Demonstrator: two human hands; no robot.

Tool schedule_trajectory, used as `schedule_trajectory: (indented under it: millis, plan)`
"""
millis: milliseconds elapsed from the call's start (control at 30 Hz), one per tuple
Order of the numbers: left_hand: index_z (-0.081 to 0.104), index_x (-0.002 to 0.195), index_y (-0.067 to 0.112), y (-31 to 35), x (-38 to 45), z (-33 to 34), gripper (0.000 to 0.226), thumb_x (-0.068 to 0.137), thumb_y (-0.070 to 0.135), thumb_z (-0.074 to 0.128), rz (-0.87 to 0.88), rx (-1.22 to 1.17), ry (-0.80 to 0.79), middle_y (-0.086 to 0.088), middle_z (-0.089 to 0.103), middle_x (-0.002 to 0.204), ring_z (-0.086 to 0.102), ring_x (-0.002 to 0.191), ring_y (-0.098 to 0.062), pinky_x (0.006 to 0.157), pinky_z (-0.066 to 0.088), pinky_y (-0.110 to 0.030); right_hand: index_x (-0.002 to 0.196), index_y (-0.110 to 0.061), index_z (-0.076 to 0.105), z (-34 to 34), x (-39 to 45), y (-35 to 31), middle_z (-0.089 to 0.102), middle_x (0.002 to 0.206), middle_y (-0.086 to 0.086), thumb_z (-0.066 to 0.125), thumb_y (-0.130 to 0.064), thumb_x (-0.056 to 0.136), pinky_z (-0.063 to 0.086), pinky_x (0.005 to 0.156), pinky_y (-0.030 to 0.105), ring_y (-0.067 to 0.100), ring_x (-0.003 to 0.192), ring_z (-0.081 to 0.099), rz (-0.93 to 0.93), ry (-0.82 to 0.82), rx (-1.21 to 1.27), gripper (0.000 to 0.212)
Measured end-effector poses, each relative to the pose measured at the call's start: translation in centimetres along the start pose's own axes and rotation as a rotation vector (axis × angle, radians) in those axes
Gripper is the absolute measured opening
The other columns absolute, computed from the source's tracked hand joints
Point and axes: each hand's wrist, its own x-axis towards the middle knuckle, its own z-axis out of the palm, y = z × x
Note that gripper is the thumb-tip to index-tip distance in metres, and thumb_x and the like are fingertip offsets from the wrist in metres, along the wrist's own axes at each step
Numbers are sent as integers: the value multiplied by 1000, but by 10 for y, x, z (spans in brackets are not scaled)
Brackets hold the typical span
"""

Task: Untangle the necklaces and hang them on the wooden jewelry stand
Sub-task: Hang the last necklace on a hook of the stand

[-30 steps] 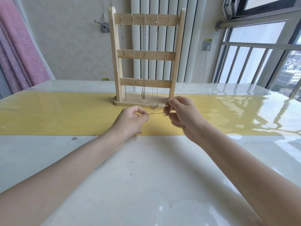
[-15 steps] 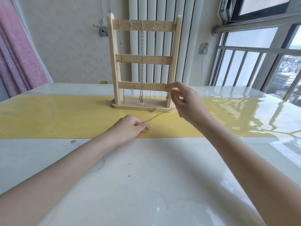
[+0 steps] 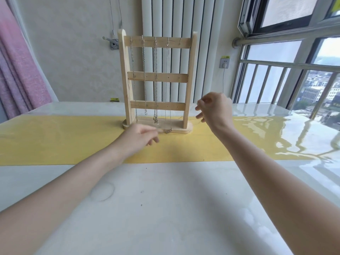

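Pale bench (image 3: 165, 208) lies nearest. On its yellow strip my left hand (image 3: 137, 138) pinches something near the stand (image 3: 158, 80), where four necklaces (image 3: 155, 85) hang. My right hand (image 3: 214, 109), raised, seems to pinch a thin chain; next, I'd guess, the free fifth hook (image 3: 180, 41).

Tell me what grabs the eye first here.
The wooden jewelry stand at table centre, upright on a yellow runner, with four necklaces hanging from its top bar. Then the two hands: the left hand low before the base, the right hand raised beside the stand's right post.
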Motion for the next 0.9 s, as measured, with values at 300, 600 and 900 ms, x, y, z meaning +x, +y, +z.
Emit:
schedule_trajectory:
  millis: [300,600,900]
  plan:
    - [61,74,15,51,27,-30,29,97,13,43,33,-282,377,3,63,71,63,66,-8,68,47,-22,86,1,64,17,6,26,70,77,12,45,-6,89,55,66,35,30,70,66,252,-162,-294,20]
    - [56,74,10,120,62,-22,23,94,10,45,-20,-390,78,-2,52,64,48,50,-12,56,53,-24,96,8,69,14,7,18,69,87,17,62,-11,84,56,76,39,27,71,61,333,-502,-215,24]
    - [58,71,13,145,87,-27,25,94,16,49,28,158,-180,5,45,50,33,38,-5,41,27,-14,104,-4,61,-28,57,-59,66,94,4,47,-2,96,48,93,30,13,87,65,170,-736,698,17]
